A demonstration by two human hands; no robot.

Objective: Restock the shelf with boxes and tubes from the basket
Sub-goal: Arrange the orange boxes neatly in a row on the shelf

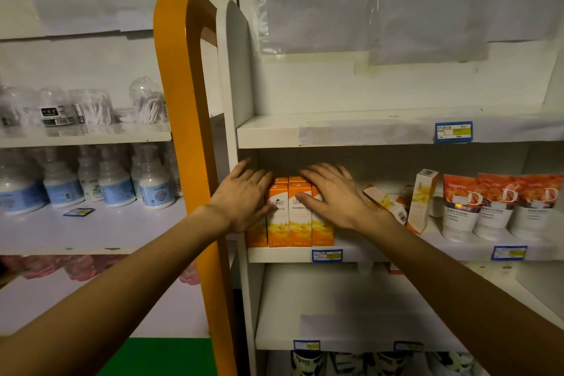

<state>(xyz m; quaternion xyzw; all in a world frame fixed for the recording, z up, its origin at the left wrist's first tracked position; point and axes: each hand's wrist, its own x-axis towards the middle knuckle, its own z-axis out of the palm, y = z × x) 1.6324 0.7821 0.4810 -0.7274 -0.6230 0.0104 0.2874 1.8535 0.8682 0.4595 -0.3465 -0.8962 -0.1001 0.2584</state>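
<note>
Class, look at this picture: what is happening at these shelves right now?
A person is tidying a row of upright orange boxes at the left end of the middle shelf. The left hand and right hand both rest flat, fingers straight, against the boxes. Further right, one box lies tipped over, another stands, and orange-and-white tubes stand upright.

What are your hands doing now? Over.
Left hand and right hand flat on upright orange boxes. More boxes lying tipped beside tubes. Nothing in the way.
</note>
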